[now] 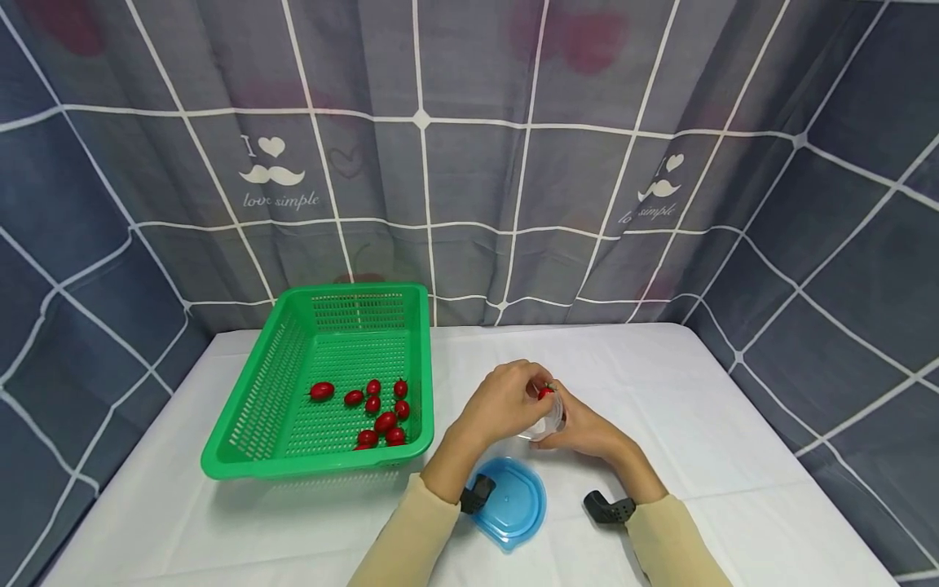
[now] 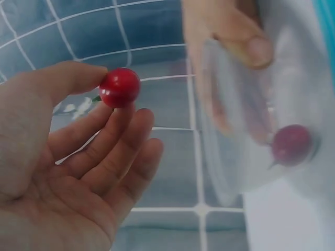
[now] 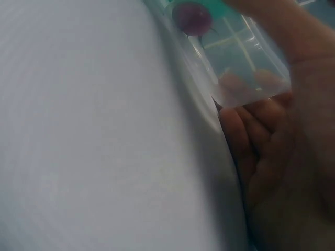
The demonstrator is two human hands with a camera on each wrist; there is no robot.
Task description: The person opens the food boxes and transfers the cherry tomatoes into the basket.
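My left hand [image 1: 502,401] pinches a red cherry tomato [image 2: 120,88] between thumb and index finger, the other fingers loosely bent below. In the head view that tomato [image 1: 545,393] is over the mouth of a small clear plastic container [image 1: 541,429]. The right hand [image 1: 588,432] grips the container's far side, thumb and fingers around its wall. Another cherry tomato [image 2: 291,145] lies inside the container, seen through the wall in both wrist views. The right palm [image 3: 293,172] shows beside the container near the white tabletop.
A green perforated basket [image 1: 425,359] with several cherry tomatoes [image 1: 385,421] stands on the left of the white-covered table [image 1: 704,456]. A blue lid [image 1: 509,504] lies flat in front, partly under the left wrist. Grey checked curtains [image 1: 477,179] enclose the back and sides.
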